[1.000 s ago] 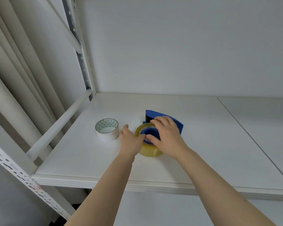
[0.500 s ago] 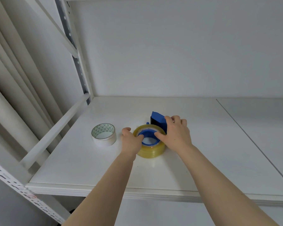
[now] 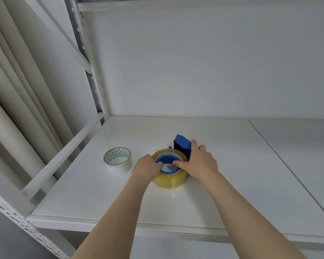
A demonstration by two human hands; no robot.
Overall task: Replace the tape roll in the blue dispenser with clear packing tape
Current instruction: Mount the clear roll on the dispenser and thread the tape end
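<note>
A yellowish clear packing tape roll (image 3: 169, 181) lies flat on the white shelf (image 3: 232, 184), around the round hub of the blue dispenser (image 3: 182, 145). The dispenser's blade end sticks up behind the roll. My left hand (image 3: 146, 170) presses on the roll's left rim with the thumb at the hub's edge. My right hand (image 3: 198, 162) rests on the roll's right side and against the dispenser body, its thumb on the blue hub. A white tape roll (image 3: 118, 162) with a triangle-patterned inside stands to the left, apart from both hands.
The shelf's front edge (image 3: 120, 224) runs close below my forearms. A white rail (image 3: 64, 156) and a perforated upright (image 3: 86, 58) bound the left side, a white wall (image 3: 195, 62) the back. A seam (image 3: 288, 174) divides the shelf at right.
The dispenser's blue body has gone from lying covered under my right hand to standing up behind the roll. My right hand shifted to the roll's right side; the left hand stayed on the left rim.
</note>
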